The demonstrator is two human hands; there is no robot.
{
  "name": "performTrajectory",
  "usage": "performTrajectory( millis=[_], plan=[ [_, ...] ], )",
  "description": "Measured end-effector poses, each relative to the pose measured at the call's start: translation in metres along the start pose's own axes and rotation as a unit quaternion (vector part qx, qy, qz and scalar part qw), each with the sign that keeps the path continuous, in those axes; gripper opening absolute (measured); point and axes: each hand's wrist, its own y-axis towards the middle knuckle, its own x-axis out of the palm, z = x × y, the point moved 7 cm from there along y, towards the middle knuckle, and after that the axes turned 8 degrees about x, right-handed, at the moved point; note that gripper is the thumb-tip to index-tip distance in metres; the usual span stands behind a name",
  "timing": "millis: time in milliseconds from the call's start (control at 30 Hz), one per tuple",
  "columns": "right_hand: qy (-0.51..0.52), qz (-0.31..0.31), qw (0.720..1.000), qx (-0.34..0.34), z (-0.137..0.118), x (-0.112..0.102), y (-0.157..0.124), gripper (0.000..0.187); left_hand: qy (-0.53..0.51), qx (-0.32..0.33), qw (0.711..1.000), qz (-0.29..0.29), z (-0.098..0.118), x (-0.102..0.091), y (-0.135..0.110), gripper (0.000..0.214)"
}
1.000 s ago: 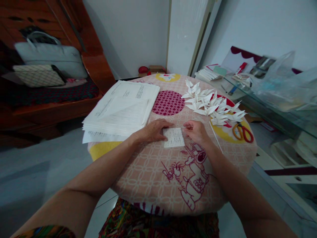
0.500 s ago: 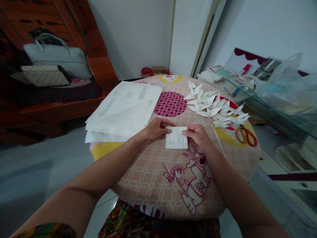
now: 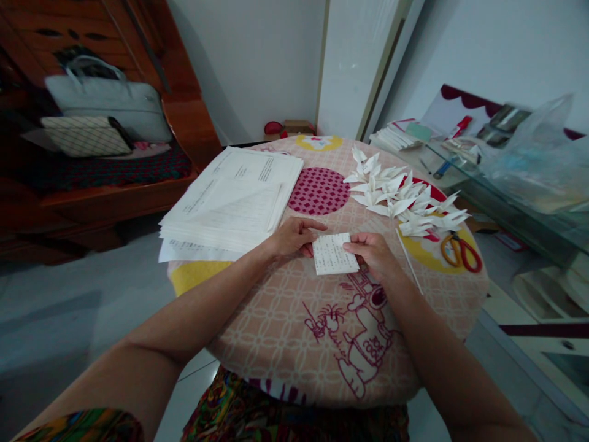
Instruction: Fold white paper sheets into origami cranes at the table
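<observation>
A: How far along?

B: Early on with this square (image 3: pixel 335 255), judging by its plain flat shape. Printed on top, seemingly folded in layers. Over the middle of the cloth (image 3: pixel 271 325); hard to say whether lifted or resting.

A: And the fingers?

B: Pinched at its right side by the right hand (image 3: pixel 372 253), thumb on top. At the left edge, the left hand (image 3: pixel 292 238), forefinger stretched out, others curled; no telling whether gripping or only touching.

A: Done and left?

B: Far right, a cluster of white folded shapes (image 3: pixel 398 207), apparently finished, too overlapped to count. To the left, a thick stack (image 3: pixel 225 196) of printed sheets. No telling how many more to fold.

A: Elsewhere on the cloth?

B: Right, near the shapes, scissors (image 3: pixel 461 245). Between those and the right hand, a thin white stick (image 3: pixel 409 261).

A: And the room?

B: Far left, a wooden bench (image 3: pixel 193 123) with a grey bag (image 3: pixel 108 107) and a checked clutch (image 3: pixel 85 136). Far right, a glass shelf (image 3: pixel 515 224) under clear plastic (image 3: pixel 529 172).
</observation>
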Motion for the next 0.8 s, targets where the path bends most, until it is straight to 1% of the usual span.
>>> performTrajectory(
  millis=[67, 133, 200, 267, 300, 367, 433, 500, 567, 667, 733, 800],
  plan=[
    [-0.017, 0.022, 0.999, -0.018, 0.0, -0.004, 0.002, 0.027, 0.038, 0.007, 0.999, -0.017, -0.001, 0.003, 0.0, 0.035],
    [-0.039, 0.043, 0.998, -0.03, 0.0, -0.007, 0.003, 0.022, 0.122, 0.035, 0.992, -0.019, 0.002, 0.002, 0.001, 0.025],
    [-0.063, 0.059, 0.996, -0.024, 0.003, -0.009, 0.003, 0.017, 0.235, 0.097, 0.967, 0.01, 0.013, -0.005, 0.0, 0.017],
    [-0.093, 0.076, 0.993, -0.018, 0.005, -0.011, 0.004, 0.012, 0.318, 0.183, 0.93, 0.021, 0.029, -0.007, -0.003, 0.018],
    [-0.11, 0.083, 0.99, -0.019, 0.005, -0.012, 0.004, 0.01, 0.335, 0.223, 0.915, -0.006, 0.036, -0.004, -0.005, 0.021],
    [-0.143, 0.094, 0.985, -0.033, 0.005, -0.014, 0.005, 0.008, 0.33, 0.275, 0.899, -0.091, 0.042, 0.007, -0.01, 0.025],
    [-0.17, 0.104, 0.979, -0.052, 0.004, -0.015, 0.007, 0.007, 0.323, 0.288, 0.886, -0.165, 0.043, 0.017, -0.015, 0.03],
    [-0.191, 0.115, 0.972, -0.071, 0.003, -0.016, 0.009, 0.007, 0.327, 0.287, 0.877, -0.205, 0.04, 0.025, -0.018, 0.036],
    [-0.216, 0.127, 0.964, -0.09, 0.002, -0.017, 0.01, 0.007, 0.337, 0.283, 0.871, -0.22, 0.037, 0.032, -0.019, 0.038],
    [-0.27, 0.142, 0.945, -0.114, -0.004, -0.016, 0.007, 0.008, 0.344, 0.281, 0.866, -0.23, 0.036, 0.036, -0.019, 0.027],
    [-0.32, 0.156, 0.926, -0.124, -0.009, -0.016, 0.002, 0.01, 0.341, 0.283, 0.863, -0.242, 0.037, 0.038, -0.02, 0.019],
    [-0.366, 0.177, 0.904, -0.134, -0.015, -0.017, -0.004, 0.013, 0.335, 0.285, 0.861, -0.255, 0.038, 0.039, -0.022, 0.015]
  ],
)
